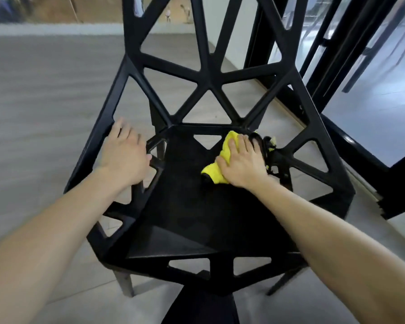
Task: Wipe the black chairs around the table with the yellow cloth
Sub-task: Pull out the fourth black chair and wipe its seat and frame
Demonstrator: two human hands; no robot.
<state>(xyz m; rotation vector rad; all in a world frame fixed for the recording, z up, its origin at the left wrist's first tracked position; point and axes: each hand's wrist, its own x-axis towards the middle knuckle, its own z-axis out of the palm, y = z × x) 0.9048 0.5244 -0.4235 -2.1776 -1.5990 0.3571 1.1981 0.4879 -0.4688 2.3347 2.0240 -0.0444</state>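
A black chair (197, 218) with an open triangular lattice frame fills the head view, its seat straight below me and its back rising at the top. The yellow cloth (216, 170) lies bunched on the far right part of the seat. My right hand (242, 163) presses flat on the cloth, fingers spread over it. My left hand (125, 155) rests on the chair's left side frame, with the thumb on a lattice bar.
Grey tiled floor (45, 101) spreads to the left and behind the chair. A black framed glass partition (337, 66) stands close on the right. A black bar (360, 155) runs beside the chair's right edge.
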